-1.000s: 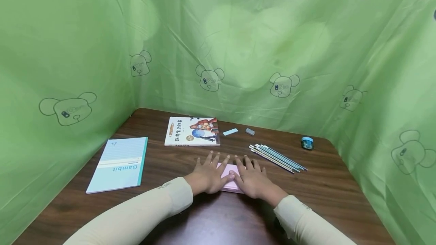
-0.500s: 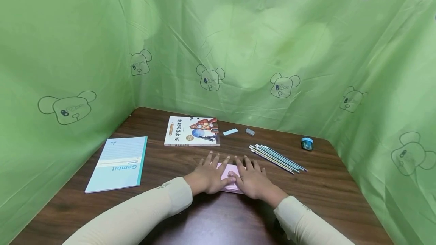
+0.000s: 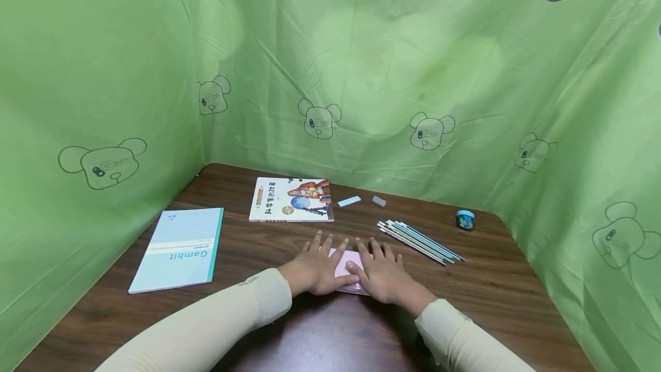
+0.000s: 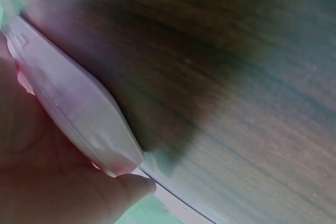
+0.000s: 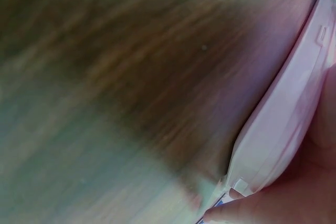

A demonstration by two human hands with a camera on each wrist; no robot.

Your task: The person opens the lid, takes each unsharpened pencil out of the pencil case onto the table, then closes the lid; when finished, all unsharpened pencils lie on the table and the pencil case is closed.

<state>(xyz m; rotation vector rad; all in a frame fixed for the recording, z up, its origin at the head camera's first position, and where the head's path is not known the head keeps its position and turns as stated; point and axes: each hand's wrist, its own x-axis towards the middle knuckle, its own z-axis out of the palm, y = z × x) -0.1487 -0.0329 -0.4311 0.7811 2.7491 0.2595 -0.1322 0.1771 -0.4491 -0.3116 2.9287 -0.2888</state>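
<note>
A pink plastic pencil case (image 3: 350, 255) lies flat on the table in front of me, mostly covered by my hands. My left hand (image 3: 316, 270) rests on its left half with fingers straight and spread toward the far side. On the right half lies my right hand (image 3: 386, 275), fingers likewise spread. The thumbs point inward near each other over the lid. In the left wrist view, the case's pale rounded side (image 4: 84, 98) shows beside the palm and thumb. The right wrist view shows the other end (image 5: 278, 114) with a small moulded catch.
A notebook (image 3: 178, 251) lies at left. Behind the hands are a picture-covered book (image 3: 289, 202), a light blue strip-like block (image 3: 349, 201) and a grey eraser (image 3: 379, 201). Several pencils (image 3: 420, 241) lie at right, before a small blue-lidded jar (image 3: 465, 220). Green curtains (image 3: 382, 73) surround the table.
Both hands stay on the pencil case in nearly the same place, with only a slight shift of the thumbs. The other things have not moved.
</note>
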